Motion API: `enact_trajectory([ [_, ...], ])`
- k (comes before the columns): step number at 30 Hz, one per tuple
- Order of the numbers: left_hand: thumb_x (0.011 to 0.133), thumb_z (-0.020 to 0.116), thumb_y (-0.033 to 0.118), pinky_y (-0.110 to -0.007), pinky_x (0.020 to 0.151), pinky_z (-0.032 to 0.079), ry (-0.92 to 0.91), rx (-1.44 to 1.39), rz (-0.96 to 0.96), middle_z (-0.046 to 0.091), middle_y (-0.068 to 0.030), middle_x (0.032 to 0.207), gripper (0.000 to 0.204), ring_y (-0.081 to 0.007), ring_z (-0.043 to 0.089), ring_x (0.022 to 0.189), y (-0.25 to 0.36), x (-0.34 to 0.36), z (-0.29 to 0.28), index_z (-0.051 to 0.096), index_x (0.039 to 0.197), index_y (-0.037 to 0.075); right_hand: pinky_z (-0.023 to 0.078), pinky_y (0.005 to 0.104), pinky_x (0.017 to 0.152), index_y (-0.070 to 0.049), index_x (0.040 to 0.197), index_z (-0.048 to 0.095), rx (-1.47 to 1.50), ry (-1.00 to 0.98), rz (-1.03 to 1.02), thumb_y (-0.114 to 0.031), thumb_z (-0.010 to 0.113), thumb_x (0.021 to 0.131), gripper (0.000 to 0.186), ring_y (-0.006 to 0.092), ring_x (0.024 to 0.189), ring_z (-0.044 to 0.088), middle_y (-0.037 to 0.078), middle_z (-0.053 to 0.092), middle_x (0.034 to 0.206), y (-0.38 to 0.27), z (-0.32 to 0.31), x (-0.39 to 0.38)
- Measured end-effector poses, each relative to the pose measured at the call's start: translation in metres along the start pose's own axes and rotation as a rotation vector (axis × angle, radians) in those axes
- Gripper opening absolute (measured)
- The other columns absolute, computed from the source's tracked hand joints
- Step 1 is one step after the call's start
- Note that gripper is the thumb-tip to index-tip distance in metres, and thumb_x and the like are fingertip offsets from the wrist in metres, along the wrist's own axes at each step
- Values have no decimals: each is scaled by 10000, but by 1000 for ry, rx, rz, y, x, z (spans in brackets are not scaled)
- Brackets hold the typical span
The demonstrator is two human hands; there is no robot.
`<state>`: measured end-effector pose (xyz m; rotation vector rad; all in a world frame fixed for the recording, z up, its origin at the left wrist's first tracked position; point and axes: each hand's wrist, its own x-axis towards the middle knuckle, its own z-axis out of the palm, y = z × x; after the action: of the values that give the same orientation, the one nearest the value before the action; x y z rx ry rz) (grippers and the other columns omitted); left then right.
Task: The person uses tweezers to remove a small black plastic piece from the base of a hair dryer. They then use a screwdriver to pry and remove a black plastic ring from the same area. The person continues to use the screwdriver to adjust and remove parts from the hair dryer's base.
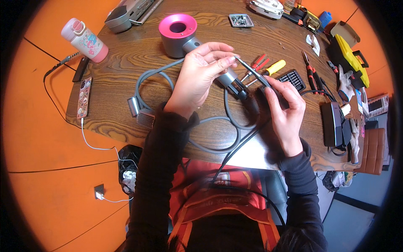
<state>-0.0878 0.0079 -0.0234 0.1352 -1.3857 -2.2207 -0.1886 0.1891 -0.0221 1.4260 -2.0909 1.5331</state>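
Observation:
My right hand (pixel 287 105) holds a slim dark precision screwdriver (pixel 254 73) between thumb and fingers. Its silver tip end is pinched by the thumb and fingers of my left hand (pixel 201 73), so whatever sits right at the tip is partly hidden. Beneath both hands lies a grey hair dryer (pixel 172 45) with a pink ring on its head. The lower end of its handle is uncovered, with dark inner parts (pixel 238 89) showing. A grey cord (pixel 210 118) loops across the table around it.
Red-handled and yellow-handled screwdrivers (pixel 276 67), a bit case (pixel 292 79) and pliers (pixel 310 71) lie to the right. A small parts tray (pixel 241 20) sits far back. Left are a phone (pixel 84 98) and a bottle (pixel 88 42); a yellow-black toolbox (pixel 349 59) stands far right.

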Motion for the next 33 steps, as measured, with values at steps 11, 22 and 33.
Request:
enact_trajectory([
  [11, 882, 580, 40, -216, 728, 492, 7, -10, -19, 637, -89, 954, 180, -123, 609, 842, -1, 2, -3, 551, 1057, 12, 450, 244, 622, -35, 996, 685, -2, -3, 17, -4, 656, 775, 225, 149, 661, 585, 84, 619, 739, -1, -1, 0],
  [22, 874, 593, 40, -212, 707, 491, 63, 3, 25, 634, -120, 941, 155, -122, 603, 804, -1, 1, -1, 528, 1013, 20, 439, 250, 571, -42, 995, 683, -1, 0, 11, -21, 657, 784, 213, 144, 615, 568, 72, 606, 710, -1, 2, -3],
  [33, 911, 537, 59, -205, 705, 481, 249, 51, 41, 636, -110, 940, 166, -122, 606, 809, 1, 0, 11, 531, 1065, -3, 425, 245, 569, -29, 1009, 661, 55, 17, 44, -28, 643, 806, 204, 142, 609, 554, 70, 602, 720, 0, 8, -7],
])
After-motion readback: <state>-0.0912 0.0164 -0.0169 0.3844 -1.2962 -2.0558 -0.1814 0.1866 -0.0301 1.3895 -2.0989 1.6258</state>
